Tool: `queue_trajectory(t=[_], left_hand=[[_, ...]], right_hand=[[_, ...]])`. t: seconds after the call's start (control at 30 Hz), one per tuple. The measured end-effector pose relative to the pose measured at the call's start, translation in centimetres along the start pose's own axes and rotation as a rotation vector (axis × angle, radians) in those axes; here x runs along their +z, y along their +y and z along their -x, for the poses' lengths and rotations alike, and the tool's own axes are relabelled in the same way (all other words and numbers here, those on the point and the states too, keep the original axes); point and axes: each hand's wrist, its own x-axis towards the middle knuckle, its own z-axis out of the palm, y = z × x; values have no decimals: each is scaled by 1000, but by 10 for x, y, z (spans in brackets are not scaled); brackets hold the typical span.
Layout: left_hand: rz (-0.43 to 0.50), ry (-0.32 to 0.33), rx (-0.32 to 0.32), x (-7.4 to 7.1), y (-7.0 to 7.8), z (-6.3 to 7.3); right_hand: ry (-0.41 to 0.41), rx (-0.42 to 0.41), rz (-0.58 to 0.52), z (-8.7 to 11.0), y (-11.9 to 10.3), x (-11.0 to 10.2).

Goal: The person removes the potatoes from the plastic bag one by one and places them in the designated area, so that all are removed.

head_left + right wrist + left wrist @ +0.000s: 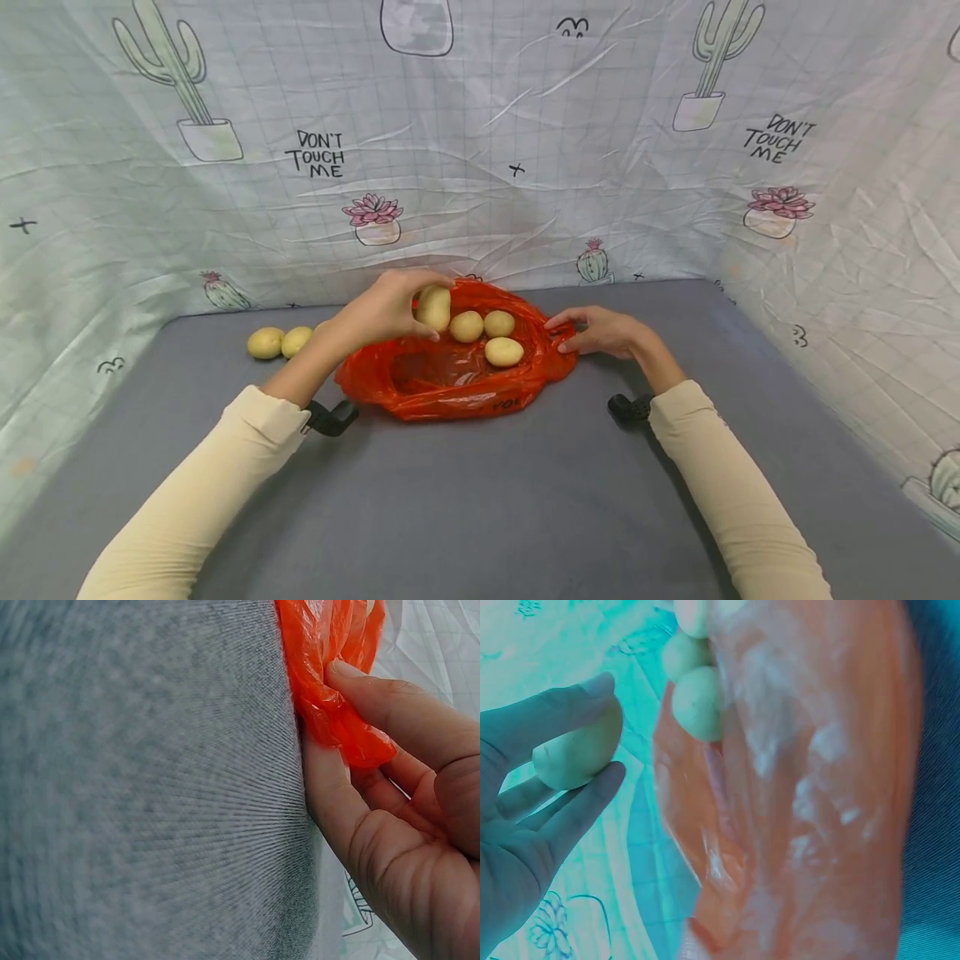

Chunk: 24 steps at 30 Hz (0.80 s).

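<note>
A red plastic bag (pixel 465 398) lies spread with its mouth wide on the grey table. Inside it sit a potato (pixel 504 352) near the front and two more behind. My left hand (pixel 382 308) holds another potato (pixel 433 308) above the bag's left part, gripped between thumb and fingers; the left wrist view shows this potato (pixel 581 750) apart from the bag. At the bag's right end, my right hand (pixel 603 332) pinches the rim, and the right wrist view shows the crumpled red plastic (pixel 330 697) between thumb and fingers.
Left of the bag, loose potatoes (pixel 266 342) lie in a row on the table (pixel 480 500), partly hidden by the left forearm. A printed cloth (pixel 480 125) with cactus drawings hangs behind and along the sides. Dark wrist straps show at both cuffs.
</note>
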Motion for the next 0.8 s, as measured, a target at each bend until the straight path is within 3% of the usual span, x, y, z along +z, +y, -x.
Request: queue_trajectory(t=[0.4, 0.63, 0.8], left_hand=[[67, 181, 22, -1, 23, 35], [78, 202, -31, 2, 25, 53], [77, 213, -25, 6, 24, 56]], right_hand=[[9, 5, 5, -1, 2, -1], [-5, 10, -22, -2, 1, 0], [-5, 4, -34, -2, 2, 0]])
